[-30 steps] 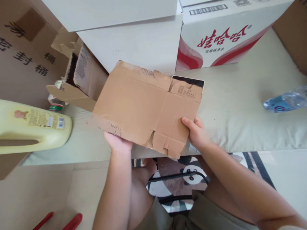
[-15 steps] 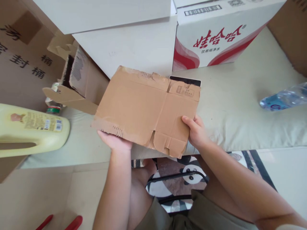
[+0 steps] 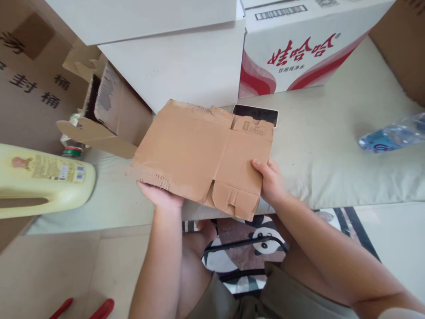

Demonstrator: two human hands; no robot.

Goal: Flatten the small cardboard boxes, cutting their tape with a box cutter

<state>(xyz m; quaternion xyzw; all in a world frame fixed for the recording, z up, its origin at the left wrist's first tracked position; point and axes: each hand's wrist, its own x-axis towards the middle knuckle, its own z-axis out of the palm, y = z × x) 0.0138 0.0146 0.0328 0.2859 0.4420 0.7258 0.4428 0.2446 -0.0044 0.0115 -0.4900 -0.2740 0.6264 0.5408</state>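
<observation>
A flattened piece of torn brown cardboard (image 3: 199, 155) is held over the edge of a pale cushioned surface (image 3: 332, 150). My left hand (image 3: 161, 195) grips its near left edge from underneath, fingers hidden below the sheet. On the near right edge my right hand (image 3: 270, 181) pinches it, thumb on top. A dark phone-like slab (image 3: 255, 113) lies just behind the cardboard's far right corner.
A white and red carton (image 3: 299, 48) and plain white boxes (image 3: 179, 62) stand at the back. An open torn brown box (image 3: 106, 110) sits left, with a yellow jug (image 3: 43, 181) lying beside it. A water bottle (image 3: 392, 135) lies right. Red handles (image 3: 83, 308) show bottom left.
The cardboard's far edge has tipped down toward the surface, so the sheet lies flatter. Both hands keep the same grip.
</observation>
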